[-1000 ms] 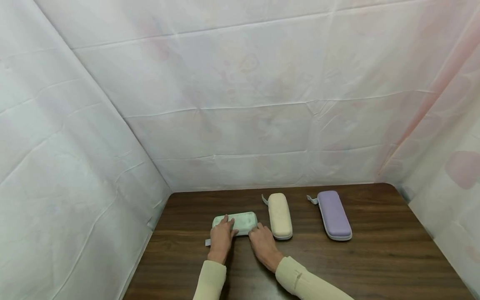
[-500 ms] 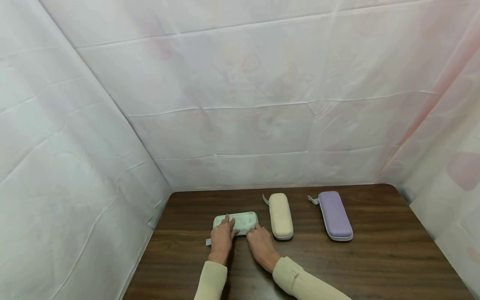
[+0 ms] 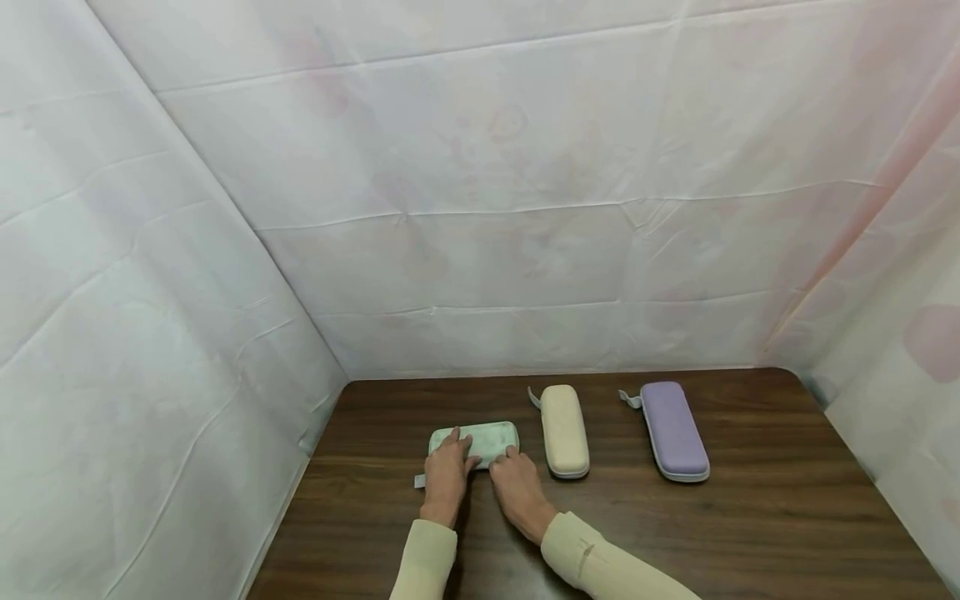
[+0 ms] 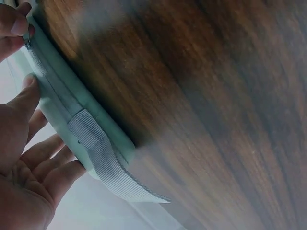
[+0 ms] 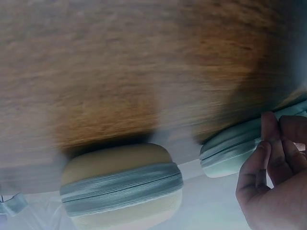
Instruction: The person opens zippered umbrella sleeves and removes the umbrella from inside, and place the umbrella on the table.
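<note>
A mint-green zip case [image 3: 492,439] lies sideways on the wooden table in the head view. My left hand [image 3: 446,473] holds it near its left end, fingers spread over the top and thumb against the zipped front side. At the front edge, toward the right end, my right hand [image 3: 519,490] has its fingers curled in. The left wrist view shows those fingers pinching the small zipper pull [image 4: 27,42]. A grey fabric loop [image 4: 108,165] sticks out from the case's left end. Along the visible side the zipper looks closed behind the pull.
Right of the green case lies a cream zip case [image 3: 565,432], and farther right a purple zip case [image 3: 675,429]; each has a grey loop at its far end. White sheeting [image 3: 480,267] hangs behind the table [image 3: 765,500] and at both sides.
My right hand has slid a little to the left along the front side of the green case, with the zipper pull. My left hand stays in place on the case.
</note>
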A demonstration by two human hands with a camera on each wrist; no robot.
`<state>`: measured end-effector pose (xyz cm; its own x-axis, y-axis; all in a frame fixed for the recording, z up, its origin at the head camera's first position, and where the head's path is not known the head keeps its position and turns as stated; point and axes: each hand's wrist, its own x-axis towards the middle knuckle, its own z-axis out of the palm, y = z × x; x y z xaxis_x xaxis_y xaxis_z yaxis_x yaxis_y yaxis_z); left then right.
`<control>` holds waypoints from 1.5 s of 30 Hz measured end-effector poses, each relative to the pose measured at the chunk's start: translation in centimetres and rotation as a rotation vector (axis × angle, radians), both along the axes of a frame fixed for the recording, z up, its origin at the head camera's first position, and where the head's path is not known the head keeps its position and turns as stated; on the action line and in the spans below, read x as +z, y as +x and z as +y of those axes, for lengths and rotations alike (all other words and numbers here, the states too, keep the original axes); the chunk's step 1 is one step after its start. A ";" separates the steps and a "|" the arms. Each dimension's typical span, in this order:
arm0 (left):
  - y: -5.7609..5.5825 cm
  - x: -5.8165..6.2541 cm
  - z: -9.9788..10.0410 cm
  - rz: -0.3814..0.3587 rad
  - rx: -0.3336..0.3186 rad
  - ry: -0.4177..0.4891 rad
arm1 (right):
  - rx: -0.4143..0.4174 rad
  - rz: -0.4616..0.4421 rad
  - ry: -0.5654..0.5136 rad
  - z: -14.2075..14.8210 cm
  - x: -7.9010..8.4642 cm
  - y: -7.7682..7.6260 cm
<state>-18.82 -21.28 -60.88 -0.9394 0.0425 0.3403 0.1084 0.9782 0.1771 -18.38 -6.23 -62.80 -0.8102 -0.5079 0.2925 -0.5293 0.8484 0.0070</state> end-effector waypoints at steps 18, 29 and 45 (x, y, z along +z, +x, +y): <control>0.0 0.8 -1.0 -0.019 -0.078 -0.061 | 0.014 0.015 -0.036 -0.5 0.3 0.1; -0.1 0.3 -0.4 0.021 -0.034 -0.047 | 0.024 0.009 0.001 -1.0 0.1 -0.1; -0.3 1.3 -0.1 -0.042 -0.053 -0.254 | 0.031 0.023 -0.052 -1.1 -0.1 -0.2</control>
